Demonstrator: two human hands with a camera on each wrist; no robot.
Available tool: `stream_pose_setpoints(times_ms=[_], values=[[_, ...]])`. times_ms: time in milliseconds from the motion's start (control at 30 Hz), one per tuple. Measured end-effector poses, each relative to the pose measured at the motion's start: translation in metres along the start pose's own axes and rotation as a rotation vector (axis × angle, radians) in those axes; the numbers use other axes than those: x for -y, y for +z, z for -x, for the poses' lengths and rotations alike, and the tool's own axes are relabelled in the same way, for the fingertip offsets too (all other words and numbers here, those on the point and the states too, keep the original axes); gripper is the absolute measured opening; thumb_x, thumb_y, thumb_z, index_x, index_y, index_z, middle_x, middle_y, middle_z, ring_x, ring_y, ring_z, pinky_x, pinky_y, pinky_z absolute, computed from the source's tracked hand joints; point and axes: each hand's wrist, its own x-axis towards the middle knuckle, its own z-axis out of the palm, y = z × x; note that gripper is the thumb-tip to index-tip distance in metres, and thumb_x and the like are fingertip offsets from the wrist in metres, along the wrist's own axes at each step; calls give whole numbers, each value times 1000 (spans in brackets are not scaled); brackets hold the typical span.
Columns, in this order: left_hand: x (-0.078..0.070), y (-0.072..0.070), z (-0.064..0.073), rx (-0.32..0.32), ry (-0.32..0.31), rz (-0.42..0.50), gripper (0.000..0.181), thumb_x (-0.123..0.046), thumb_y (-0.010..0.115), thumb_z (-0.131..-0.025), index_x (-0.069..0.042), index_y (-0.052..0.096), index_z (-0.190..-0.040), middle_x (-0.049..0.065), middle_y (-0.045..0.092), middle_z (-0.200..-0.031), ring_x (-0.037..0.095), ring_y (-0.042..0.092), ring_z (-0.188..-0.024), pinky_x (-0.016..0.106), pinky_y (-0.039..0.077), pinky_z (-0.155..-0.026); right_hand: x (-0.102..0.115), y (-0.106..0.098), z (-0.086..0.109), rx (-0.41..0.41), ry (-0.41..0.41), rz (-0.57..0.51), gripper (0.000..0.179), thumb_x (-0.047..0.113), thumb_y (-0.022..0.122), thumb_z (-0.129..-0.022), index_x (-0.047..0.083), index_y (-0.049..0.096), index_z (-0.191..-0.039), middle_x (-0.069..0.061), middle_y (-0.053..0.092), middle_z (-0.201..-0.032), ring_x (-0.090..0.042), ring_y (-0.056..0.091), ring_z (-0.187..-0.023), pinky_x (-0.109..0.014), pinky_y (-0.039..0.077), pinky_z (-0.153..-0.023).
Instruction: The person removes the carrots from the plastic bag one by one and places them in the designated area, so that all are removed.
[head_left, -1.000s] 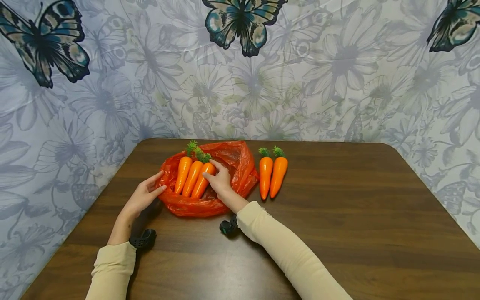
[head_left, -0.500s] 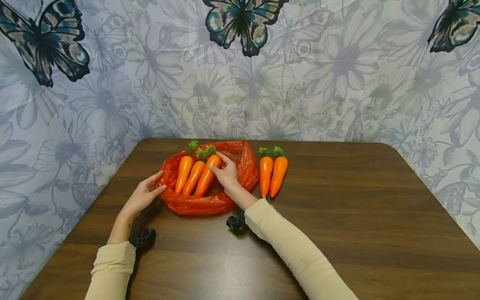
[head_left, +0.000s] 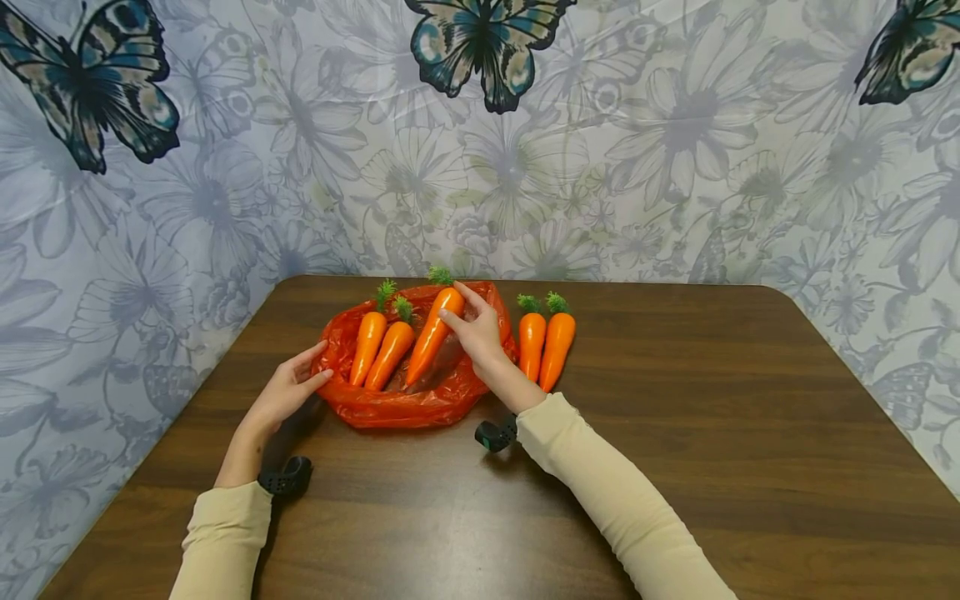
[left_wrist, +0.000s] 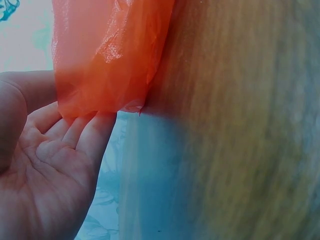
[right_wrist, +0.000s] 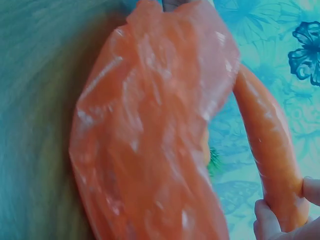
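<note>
Right hand [head_left: 477,327]: thumb and fingers pinch carrot [head_left: 431,333] near its top | carrot tilted over red bag [head_left: 397,412] | left hand [head_left: 283,390] at bag's edge, pinch or touch unclear | keep tip clear of bag

– Looks like what, at the centre of the head view?
– Like thin, crinkled, glossy plastic in the red bag [head_left: 412,412]; smooth and shiny on the orange carrots [head_left: 388,356], bristly on their green tops [head_left: 557,302].
– And towards the bottom?
– Wood-like grain with a soft sheen on the brown tabletop [head_left: 405,533], matt cloth in the cream sleeves [head_left: 221,542].
</note>
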Motion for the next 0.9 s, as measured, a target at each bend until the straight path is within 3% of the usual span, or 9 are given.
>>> stream_pose_setpoints(times_ms=[100, 300, 767, 900], values=[[0, 0, 0, 1, 4, 2, 62, -10, 53, -96, 4, 19, -146, 32, 25, -143, 44, 34, -126, 37, 35, -97, 5, -7, 0, -6, -1, -30, 53, 0, 64, -88, 12, 49, -137, -9, 48, -134, -24, 54, -110, -27, 52, -73], [1, -1, -1, -4, 12, -1, 62, -10, 53, -96, 5, 20, -146, 32, 25, -144, 44, 32, -127, 41, 33, -97, 12, -24, 1, -18, -12, -50, 54, 0, 63, -88, 11, 47, -138, -7, 44, -138, -24, 52, -114, -36, 50, -84], [1, -2, 0, 1, 3, -6, 62, -10, 53, -96, 6, 19, -146, 32, 23, -144, 45, 30, -128, 46, 30, -98, 26, -79, -1, -82, -11, -63, 53, 1, 61, -90, 10, 46, -139, -7, 38, -141, -26, 52, -110, -27, 52, -76], [1, -2, 0, -2, 4, -5, 62, -10, 53, -96, 6, 20, -145, 32, 23, -144, 44, 30, -128, 45, 30, -98, 27, -96, 0, -89, -10, -58, 54, 1, 60, -90, 9, 44, -140, -9, 39, -139, -23, 54, -104, -28, 50, -81]])
